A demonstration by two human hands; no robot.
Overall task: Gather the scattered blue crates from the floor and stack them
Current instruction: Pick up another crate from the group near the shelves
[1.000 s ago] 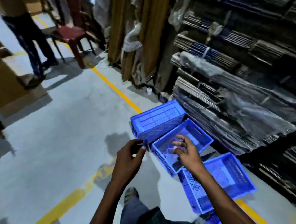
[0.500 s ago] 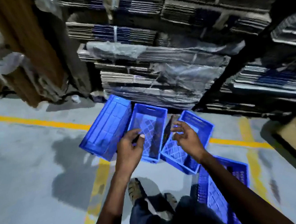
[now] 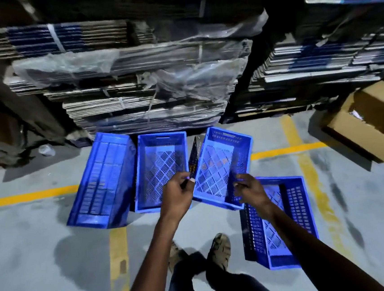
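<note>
Both arms extended | left hand (image 3: 176, 195), right hand (image 3: 251, 190) gripping tilted crate (image 3: 218, 166)

No text could be read. The tilted blue crate (image 3: 221, 166) near the middle of the frame bore a row of raised marks on its far inner wall, too blurred to make out.

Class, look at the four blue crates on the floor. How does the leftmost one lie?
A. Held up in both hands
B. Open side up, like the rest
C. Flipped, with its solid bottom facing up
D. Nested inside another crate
C: the leftmost crate shows a closed, ribbed bottom, while the crate beside it shows its open, slotted inside.
</note>
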